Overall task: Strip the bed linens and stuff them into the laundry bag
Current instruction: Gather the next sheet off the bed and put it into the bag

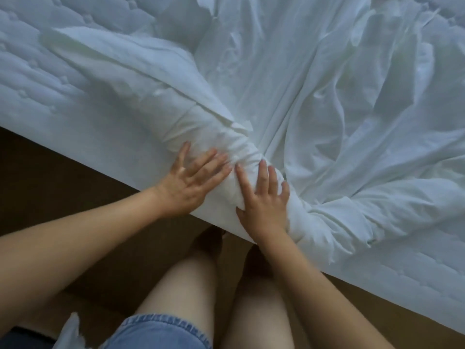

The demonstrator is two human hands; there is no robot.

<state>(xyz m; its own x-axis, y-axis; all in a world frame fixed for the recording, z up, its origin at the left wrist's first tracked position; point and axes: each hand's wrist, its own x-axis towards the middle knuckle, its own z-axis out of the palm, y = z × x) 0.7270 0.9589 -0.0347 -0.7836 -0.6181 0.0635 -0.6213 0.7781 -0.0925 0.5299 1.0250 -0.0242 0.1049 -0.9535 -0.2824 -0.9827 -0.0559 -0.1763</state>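
Both grips are lying open: left hand (pixel 193 183) and right hand (pixel 264 201) are pressing spread fingers flat onto the bunched sheet (pixel 161 102) at the mattress (pixel 37 96) edge. The sheet's remainder is trailing loose to the right. Judgement: the step is going best with palms working close together, drawing slack inward before lifting. No laundry bag is showing identifiably.

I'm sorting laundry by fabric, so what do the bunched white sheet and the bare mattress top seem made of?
Sheet: thin woven cloth, likely cotton or a blend, matte white; it creases finely and gathers under the left hand and right hand. Mattress top: padded quilted textile, matte; stitched lines and puffed dimples show. Exact fibre unclear.
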